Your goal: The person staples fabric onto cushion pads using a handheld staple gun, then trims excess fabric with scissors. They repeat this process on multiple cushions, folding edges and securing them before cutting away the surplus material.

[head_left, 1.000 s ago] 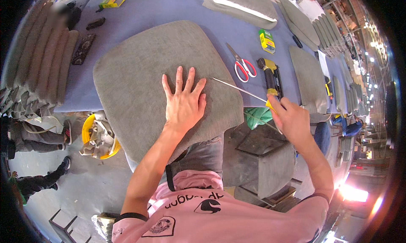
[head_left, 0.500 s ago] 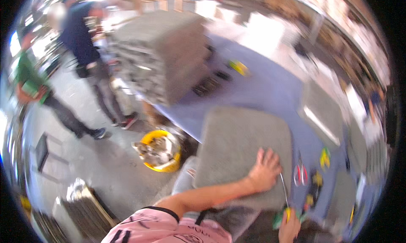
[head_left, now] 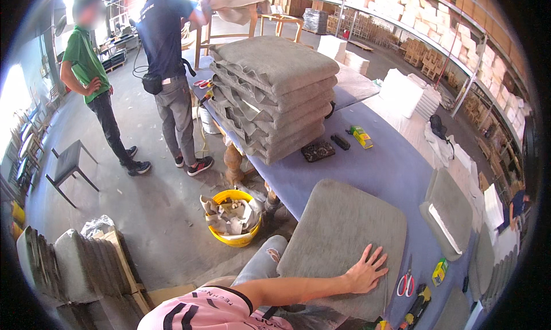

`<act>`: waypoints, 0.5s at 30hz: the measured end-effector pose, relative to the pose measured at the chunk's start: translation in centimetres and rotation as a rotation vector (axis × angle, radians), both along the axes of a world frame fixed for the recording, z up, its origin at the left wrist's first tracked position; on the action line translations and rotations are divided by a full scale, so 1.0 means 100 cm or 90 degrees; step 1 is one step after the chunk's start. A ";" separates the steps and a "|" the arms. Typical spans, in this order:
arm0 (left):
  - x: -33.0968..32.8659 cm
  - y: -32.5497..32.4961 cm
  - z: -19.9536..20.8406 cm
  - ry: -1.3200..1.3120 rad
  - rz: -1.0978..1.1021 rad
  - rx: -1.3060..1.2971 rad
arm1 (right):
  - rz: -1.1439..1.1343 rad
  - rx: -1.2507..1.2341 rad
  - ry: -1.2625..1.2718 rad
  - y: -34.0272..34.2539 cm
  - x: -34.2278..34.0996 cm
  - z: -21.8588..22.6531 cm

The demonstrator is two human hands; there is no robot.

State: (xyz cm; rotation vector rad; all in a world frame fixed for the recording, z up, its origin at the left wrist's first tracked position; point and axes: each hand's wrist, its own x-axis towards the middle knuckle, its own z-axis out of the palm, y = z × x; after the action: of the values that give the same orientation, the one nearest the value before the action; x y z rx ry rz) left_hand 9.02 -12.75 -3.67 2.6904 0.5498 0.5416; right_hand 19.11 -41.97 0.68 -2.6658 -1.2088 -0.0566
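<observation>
My left hand (head_left: 367, 269) lies flat with fingers spread on a grey fabric-covered chair seat pad (head_left: 344, 221). The pad rests partly over the table edge and my jeans-clad leg (head_left: 261, 264). My right hand is out of the picture. At the lower edge, beside the pad's near corner, a small yellow and green piece (head_left: 381, 323) shows, too cut off to name. Just right of the pad lie red-handled scissors (head_left: 406, 285) and a black and yellow tool (head_left: 419, 307). A small yellow-green box (head_left: 440, 271) lies beyond them.
A tall stack of grey padded covers (head_left: 275, 94) stands on the blue table (head_left: 379, 169). A yellow bucket of scraps (head_left: 234, 218) is on the floor at left. Two people (head_left: 166, 71) stand beyond it, near a dark stool (head_left: 70, 168). Another grey pad (head_left: 450, 215) lies at right.
The view has swung up and steadied, showing more of the room. My right hand, earlier at the pad's near corner on a yellow-handled tool with a thin shaft, has left the picture. My left hand stays on the pad.
</observation>
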 end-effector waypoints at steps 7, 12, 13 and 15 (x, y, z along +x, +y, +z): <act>0.015 0.002 -0.008 -0.022 0.001 -0.021 | -0.071 -0.046 0.311 -0.002 0.029 -0.030; 0.072 0.045 -0.010 -0.025 0.032 -0.061 | -0.233 0.091 0.998 -0.004 0.054 -0.028; 0.078 0.049 -0.006 -0.001 0.020 -0.081 | -0.259 0.122 1.078 -0.010 0.061 -0.032; 0.088 0.053 -0.003 0.054 0.003 -0.117 | -0.250 0.149 1.205 -0.011 0.080 -0.050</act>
State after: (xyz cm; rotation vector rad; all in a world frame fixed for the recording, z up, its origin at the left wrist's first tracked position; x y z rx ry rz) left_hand 17.81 -7.48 -3.93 2.5464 0.5983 0.3604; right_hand 27.13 -43.04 -4.36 -1.4228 0.0184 1.6078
